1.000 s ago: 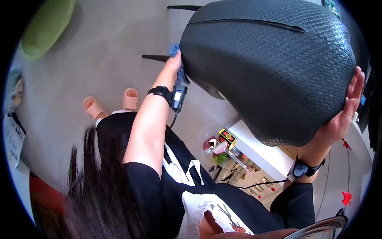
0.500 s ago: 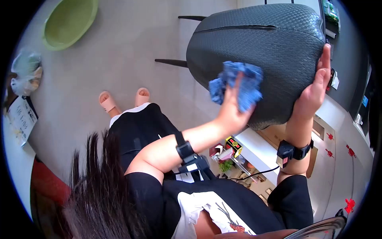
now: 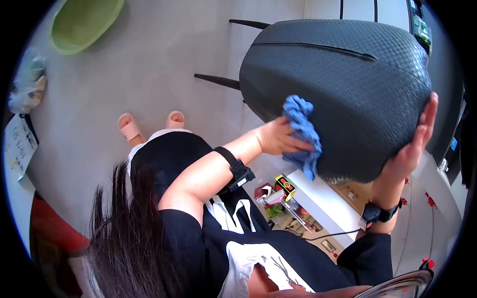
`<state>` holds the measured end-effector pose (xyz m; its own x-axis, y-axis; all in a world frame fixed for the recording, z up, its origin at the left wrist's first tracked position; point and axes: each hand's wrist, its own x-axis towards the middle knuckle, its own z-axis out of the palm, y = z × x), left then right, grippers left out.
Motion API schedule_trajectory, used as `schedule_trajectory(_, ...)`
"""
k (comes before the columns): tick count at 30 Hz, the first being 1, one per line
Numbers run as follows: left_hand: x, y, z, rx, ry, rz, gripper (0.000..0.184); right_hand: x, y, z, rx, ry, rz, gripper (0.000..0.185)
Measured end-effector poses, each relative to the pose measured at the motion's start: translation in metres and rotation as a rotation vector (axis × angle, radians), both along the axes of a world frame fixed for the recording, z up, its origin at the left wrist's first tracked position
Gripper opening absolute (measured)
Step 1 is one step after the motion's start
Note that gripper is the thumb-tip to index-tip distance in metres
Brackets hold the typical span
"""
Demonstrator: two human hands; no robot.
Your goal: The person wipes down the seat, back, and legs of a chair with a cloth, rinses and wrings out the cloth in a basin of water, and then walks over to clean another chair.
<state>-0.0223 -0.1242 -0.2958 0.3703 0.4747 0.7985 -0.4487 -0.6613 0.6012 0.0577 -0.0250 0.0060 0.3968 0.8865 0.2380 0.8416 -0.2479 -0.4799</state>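
A dark grey chair [image 3: 338, 94] with a textured, leather-like cover fills the upper right of the head view. A seam or slit runs along its surface, and thin black legs stick out to the left. My left hand [image 3: 280, 138] is closed on a crumpled blue cloth [image 3: 303, 131], which lies against the near side of the chair. My right hand [image 3: 412, 144] presses against the chair's right edge, its fingers stretched along the rim. Part of that hand's contact with the chair is hidden.
A green basin [image 3: 84, 25] stands on the grey floor [image 3: 164, 59] at upper left. Plastic bags [image 3: 31, 87] and a paper with handwriting [image 3: 21, 144] are at far left. Below the chair, a white cabinet [image 3: 323, 203] stands near a yellow-and-black box [image 3: 284, 187]. A cable [image 3: 333, 234] hangs by my right wrist.
My left hand has drawn the blue cloth down towards the chair's near edge, bunching it differently. In view, the chair and my right hand sit slightly lower and farther right.
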Motion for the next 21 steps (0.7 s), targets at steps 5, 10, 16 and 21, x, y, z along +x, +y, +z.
schedule_trajectory(5,0.021,0.031,-0.044,-0.969,0.092,0.137,0.069,-0.011,-0.006,0.027,0.008,-0.059,-0.041,0.054)
schedule_trajectory(10,0.062,0.116,-0.075,-1.311,0.702,0.009,0.067,-0.026,-0.017,0.060,-0.148,-0.367,-0.097,0.059)
schedule_trajectory(16,0.121,0.111,-0.204,-1.677,0.631,-0.430,0.077,-0.031,-0.005,0.057,-0.050,-0.333,-0.224,0.058)
schedule_trajectory(21,0.071,0.048,-0.195,-1.820,0.779,-0.354,0.082,-0.002,-0.022,0.060,-0.018,-0.185,-0.171,0.057)
